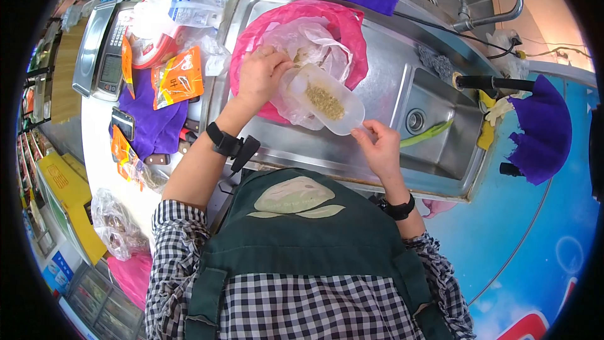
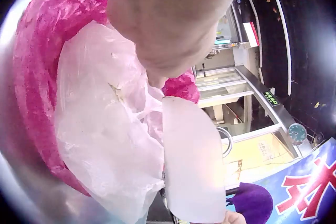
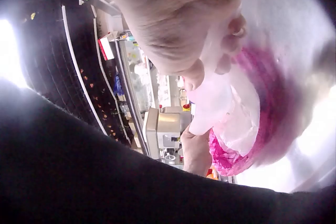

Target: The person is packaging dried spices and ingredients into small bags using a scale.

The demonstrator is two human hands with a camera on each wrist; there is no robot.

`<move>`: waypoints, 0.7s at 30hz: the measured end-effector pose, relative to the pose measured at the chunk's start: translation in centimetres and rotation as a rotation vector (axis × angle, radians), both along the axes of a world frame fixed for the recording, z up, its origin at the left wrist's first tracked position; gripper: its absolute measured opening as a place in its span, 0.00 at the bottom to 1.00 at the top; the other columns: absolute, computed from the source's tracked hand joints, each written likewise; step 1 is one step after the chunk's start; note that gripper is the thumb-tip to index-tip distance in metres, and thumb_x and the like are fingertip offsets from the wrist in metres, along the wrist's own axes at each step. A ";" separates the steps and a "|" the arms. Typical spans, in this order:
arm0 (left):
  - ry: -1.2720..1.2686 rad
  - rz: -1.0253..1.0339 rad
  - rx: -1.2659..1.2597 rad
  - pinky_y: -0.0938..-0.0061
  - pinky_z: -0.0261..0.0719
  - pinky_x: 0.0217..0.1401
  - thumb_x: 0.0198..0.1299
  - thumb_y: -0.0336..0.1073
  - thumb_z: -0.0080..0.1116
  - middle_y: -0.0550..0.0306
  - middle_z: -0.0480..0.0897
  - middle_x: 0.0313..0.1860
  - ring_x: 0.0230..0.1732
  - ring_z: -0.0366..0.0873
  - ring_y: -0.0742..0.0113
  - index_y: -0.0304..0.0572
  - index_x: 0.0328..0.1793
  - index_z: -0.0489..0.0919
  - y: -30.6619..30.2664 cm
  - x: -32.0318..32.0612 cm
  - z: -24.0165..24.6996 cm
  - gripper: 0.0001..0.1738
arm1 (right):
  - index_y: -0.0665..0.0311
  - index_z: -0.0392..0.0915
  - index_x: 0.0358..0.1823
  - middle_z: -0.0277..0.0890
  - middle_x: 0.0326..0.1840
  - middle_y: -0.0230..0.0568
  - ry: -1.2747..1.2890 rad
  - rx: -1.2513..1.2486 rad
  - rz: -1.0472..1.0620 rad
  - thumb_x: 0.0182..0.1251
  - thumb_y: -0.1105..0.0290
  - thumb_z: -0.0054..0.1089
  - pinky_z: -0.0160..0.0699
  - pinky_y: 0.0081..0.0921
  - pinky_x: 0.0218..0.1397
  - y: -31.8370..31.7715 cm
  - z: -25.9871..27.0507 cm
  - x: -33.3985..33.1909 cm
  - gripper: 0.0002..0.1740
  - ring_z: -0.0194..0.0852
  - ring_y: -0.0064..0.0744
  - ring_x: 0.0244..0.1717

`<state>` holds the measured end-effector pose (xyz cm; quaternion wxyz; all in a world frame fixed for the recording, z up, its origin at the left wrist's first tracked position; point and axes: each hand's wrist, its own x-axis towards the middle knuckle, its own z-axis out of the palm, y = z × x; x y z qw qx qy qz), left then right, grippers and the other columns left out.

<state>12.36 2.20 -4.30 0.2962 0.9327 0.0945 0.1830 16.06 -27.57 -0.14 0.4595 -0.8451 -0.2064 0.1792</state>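
Observation:
A shallow translucent plastic container point(image 1: 348, 127) tilts over the sink counter, with greenish-brown dried flakes point(image 1: 324, 102) spread along its bottom. My right hand point(image 1: 380, 149) pinches its near right end between thumb and fingers. At the opposite end my left hand point(image 1: 259, 77) grips the edge of a thin clear plastic bag point(image 1: 302, 41), close beside the container. This bag sits inside a larger pink plastic bag point(image 1: 251, 34). In the left wrist view the container point(image 2: 191, 161) overlaps the bag's mouth. The left fingertips are partly hidden there behind the hand.
The steel sink basin point(image 1: 450, 157) to the right holds a green stalk point(image 1: 428, 133). Left of the counter are a scale point(image 1: 112, 66), orange packets point(image 1: 177, 77), a phone point(image 1: 123, 123) and a purple cloth point(image 1: 160, 129). A tap point(image 1: 513, 12) curves over the back right.

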 end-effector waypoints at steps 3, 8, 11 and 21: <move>0.305 0.039 -0.333 0.63 0.75 0.33 0.48 0.46 0.73 0.54 0.80 0.23 0.28 0.80 0.57 0.44 0.28 0.85 -0.2 -0.1 1.6 0.14 | 0.70 0.81 0.37 0.80 0.27 0.47 -0.084 -0.029 0.006 0.57 0.64 0.73 0.72 0.28 0.28 -0.1 -0.1 0.1 0.15 0.76 0.35 0.22; 0.625 -0.167 -0.320 0.63 0.75 0.32 0.41 0.51 0.77 0.52 0.82 0.24 0.28 0.81 0.57 0.44 0.26 0.84 0.8 0.5 3.1 0.20 | 0.69 0.81 0.37 0.81 0.29 0.47 -0.215 -0.043 0.041 0.55 0.63 0.74 0.73 0.30 0.28 0.2 0.3 0.1 0.17 0.76 0.39 0.23; 0.685 -0.195 -0.194 0.61 0.73 0.32 0.40 0.51 0.77 0.53 0.83 0.24 0.28 0.81 0.56 0.44 0.26 0.83 0.6 0.6 3.2 0.20 | 0.68 0.82 0.37 0.81 0.31 0.45 -0.245 -0.048 0.051 0.55 0.63 0.74 0.73 0.30 0.28 0.3 0.5 -0.2 0.16 0.77 0.39 0.23; 0.303 -0.016 -0.274 0.63 0.77 0.38 0.43 0.53 0.76 0.55 0.83 0.31 0.34 0.81 0.56 0.44 0.32 0.84 -0.4 0.6 1.9 0.22 | 0.69 0.82 0.37 0.82 0.31 0.46 -0.143 -0.013 0.010 0.55 0.65 0.73 0.74 0.30 0.29 -0.5 -0.3 -0.2 0.15 0.77 0.39 0.23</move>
